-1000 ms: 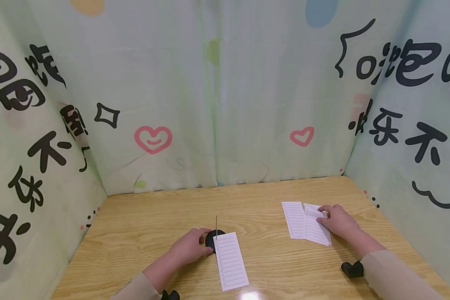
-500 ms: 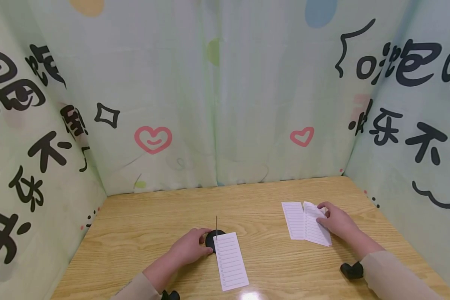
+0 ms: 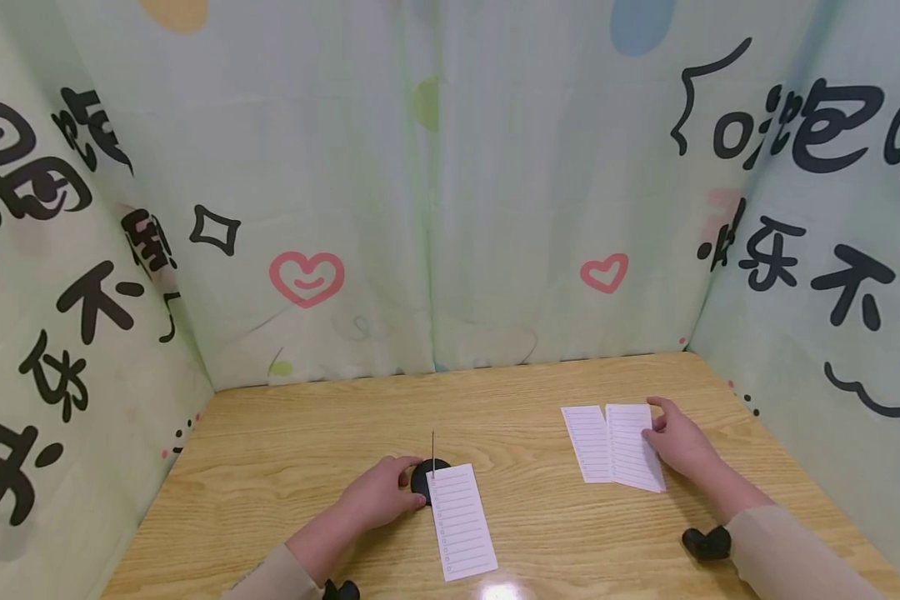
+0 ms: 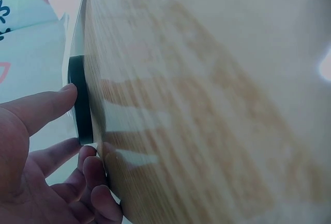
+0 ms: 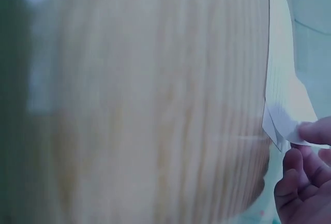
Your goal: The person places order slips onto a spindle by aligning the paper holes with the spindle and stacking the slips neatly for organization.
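Observation:
My left hand (image 3: 381, 493) grips the black round base (image 3: 420, 482) of a paper spike, thumb and forefinger on either side of its rim. Its thin needle (image 3: 432, 450) points straight up. A lined white slip of paper (image 3: 462, 527) lies over the base's right part, its top corner at the needle. In the left wrist view the disc (image 4: 80, 100) sits between thumb and forefinger, flat on the table. At the back right, my right hand (image 3: 681, 437) pinches the right edge of a lined slip (image 3: 628, 446). The right wrist view shows the thumb bending the slip's edge (image 5: 284, 115) upward.
Another lined slip (image 3: 587, 446) lies just left of the pinched one, overlapping it slightly at the bottom. The wooden table (image 3: 307, 433) is enclosed by printed curtains (image 3: 495, 208) at the back and both sides.
My right hand has shifted slightly right, to the slip's edge, and the slip's lifted top corner now lies flatter. The left slip moved a little toward me. My left hand stays put.

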### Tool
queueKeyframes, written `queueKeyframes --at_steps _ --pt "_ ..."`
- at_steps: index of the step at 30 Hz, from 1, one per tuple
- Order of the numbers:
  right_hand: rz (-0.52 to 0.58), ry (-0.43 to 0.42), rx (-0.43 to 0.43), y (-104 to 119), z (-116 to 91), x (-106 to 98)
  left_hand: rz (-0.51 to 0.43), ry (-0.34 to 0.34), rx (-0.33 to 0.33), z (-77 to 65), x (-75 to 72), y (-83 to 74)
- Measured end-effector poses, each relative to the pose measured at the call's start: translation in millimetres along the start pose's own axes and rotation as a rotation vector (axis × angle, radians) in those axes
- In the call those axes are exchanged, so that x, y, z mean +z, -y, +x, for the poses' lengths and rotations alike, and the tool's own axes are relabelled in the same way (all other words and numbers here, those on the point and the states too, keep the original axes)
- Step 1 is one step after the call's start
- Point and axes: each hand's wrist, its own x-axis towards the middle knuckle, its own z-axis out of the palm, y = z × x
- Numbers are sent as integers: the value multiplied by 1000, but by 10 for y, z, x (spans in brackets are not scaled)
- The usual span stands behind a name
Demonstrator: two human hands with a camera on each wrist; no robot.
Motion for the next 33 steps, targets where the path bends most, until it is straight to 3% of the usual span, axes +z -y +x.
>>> queueKeyframes --at_steps 11,21,33 --pt "29 -48 -38 97 -115 -66 13 9 15 -10 -11 -9" --pt "198 -28 -94 274 -238 -117 36 12 3 -30 -24 -22" --pt "313 17 -153 548 -307 27 22 18 -10 -16 -9 -10"
